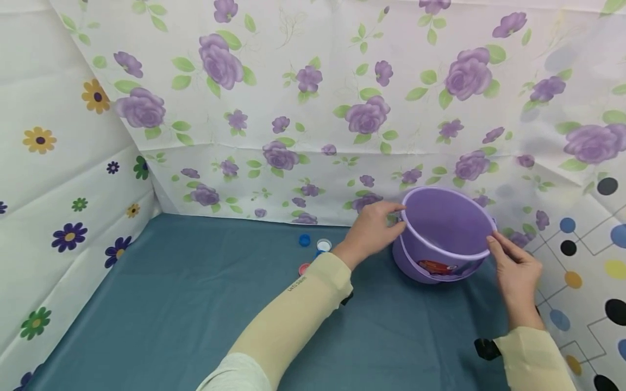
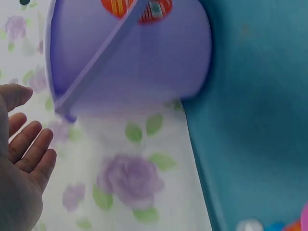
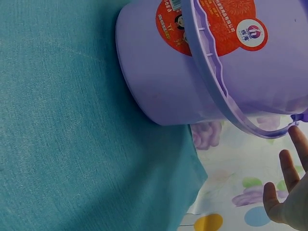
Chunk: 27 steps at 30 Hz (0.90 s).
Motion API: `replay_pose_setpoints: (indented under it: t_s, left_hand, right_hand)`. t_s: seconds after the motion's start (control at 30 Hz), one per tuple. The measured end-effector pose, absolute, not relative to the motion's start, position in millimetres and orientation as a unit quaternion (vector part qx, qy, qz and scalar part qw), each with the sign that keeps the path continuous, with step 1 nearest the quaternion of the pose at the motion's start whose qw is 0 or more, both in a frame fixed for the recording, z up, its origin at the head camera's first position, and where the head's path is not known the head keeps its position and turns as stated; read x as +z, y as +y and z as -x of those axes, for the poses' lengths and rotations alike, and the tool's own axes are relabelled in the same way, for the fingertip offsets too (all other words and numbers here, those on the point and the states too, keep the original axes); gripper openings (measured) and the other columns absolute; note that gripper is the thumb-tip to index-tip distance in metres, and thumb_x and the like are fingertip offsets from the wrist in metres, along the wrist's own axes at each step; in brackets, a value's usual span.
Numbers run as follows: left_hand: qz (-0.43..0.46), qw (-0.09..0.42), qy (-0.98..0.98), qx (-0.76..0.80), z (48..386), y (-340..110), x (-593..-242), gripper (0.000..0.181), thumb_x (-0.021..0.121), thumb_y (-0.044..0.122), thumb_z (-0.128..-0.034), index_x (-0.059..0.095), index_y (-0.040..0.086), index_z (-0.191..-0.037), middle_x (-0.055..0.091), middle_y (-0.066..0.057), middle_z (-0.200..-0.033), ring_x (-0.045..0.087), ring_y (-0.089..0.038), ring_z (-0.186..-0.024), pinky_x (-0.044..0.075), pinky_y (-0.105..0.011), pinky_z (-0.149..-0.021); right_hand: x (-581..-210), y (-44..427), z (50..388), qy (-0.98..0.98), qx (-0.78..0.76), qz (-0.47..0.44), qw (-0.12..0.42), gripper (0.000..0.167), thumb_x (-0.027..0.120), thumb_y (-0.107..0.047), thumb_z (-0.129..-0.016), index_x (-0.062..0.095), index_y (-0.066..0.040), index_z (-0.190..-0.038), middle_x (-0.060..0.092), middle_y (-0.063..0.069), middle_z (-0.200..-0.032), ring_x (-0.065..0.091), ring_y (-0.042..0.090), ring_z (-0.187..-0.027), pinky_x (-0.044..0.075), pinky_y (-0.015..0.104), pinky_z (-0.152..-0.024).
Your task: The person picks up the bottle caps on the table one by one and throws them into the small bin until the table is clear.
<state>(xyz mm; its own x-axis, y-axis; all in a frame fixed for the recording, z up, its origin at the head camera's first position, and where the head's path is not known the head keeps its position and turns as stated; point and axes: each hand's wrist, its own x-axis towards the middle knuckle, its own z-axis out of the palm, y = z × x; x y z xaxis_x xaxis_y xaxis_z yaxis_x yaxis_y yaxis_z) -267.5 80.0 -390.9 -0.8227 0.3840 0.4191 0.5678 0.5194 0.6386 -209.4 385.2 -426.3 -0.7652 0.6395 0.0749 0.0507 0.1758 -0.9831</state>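
A purple bucket [image 1: 430, 255] stands upright at the back right of the cloth, its handle [image 3: 204, 57] hanging down across its front over a red label [image 3: 224, 24]. My left hand [image 1: 374, 228] is at the bucket's left rim with its fingers extended. In the left wrist view, that hand [image 2: 26, 154] appears a little apart from the bucket. At the right side, my right hand [image 1: 515, 269] reaches to the rim. The right wrist view has its fingers [image 3: 288, 168] spread, one tip at the handle's end; its thumb is out of sight there.
Left of the bucket lie small caps: a blue cap [image 1: 304, 240], a white cap [image 1: 324, 245] and a red cap [image 1: 304, 268]; my left forearm partly covers this group. A flowered sheet [image 1: 293, 108] rises behind the teal cloth [image 1: 195, 293], and a dotted sheet [image 1: 582, 304] borders the right.
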Motion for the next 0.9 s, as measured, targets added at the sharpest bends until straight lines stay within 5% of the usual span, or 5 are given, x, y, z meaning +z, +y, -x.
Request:
replay_pose_setpoints:
  t_s: [0.43,0.67,0.9]
  left_hand:
    - [0.167,0.117,-0.882,-0.425,280,-21,-417,0.038,0.060,0.038,-0.0896,0.056,0.032,-0.127,0.058,0.008,-0.129,0.053,-0.010,-0.120,0.049,-0.034,-0.095]
    - [0.137,0.139,-0.892,-0.409,277,-65,-441,0.042,0.063,0.036,-0.0881,0.058,0.023,-0.127,0.059,0.002,-0.127,0.058,-0.014,-0.112,0.049,-0.036,-0.093]
    - [0.110,0.108,-0.906,-0.393,270,-95,-465,0.048,0.063,0.040,-0.0870,0.054,0.023,-0.131,0.056,0.000,-0.132,0.049,-0.019,-0.126,0.043,-0.042,-0.101]
  right_hand:
    - [-423,384,210,-0.730,0.592,0.237,0.246,0.042,0.080,-0.036,-0.071,0.072,-0.019,-0.108,0.069,-0.020,-0.092,0.062,-0.005,-0.088,0.045,0.005,-0.063]
    - [-425,384,209,-0.725,0.599,0.234,0.245,0.042,0.080,-0.035,-0.071,0.072,-0.018,-0.108,0.070,-0.019,-0.092,0.062,-0.004,-0.089,0.045,0.004,-0.063]
    - [-427,384,208,-0.724,0.601,0.230,0.247,0.042,0.080,-0.034,-0.071,0.072,-0.017,-0.109,0.070,-0.019,-0.092,0.062,-0.004,-0.088,0.045,0.004,-0.063]
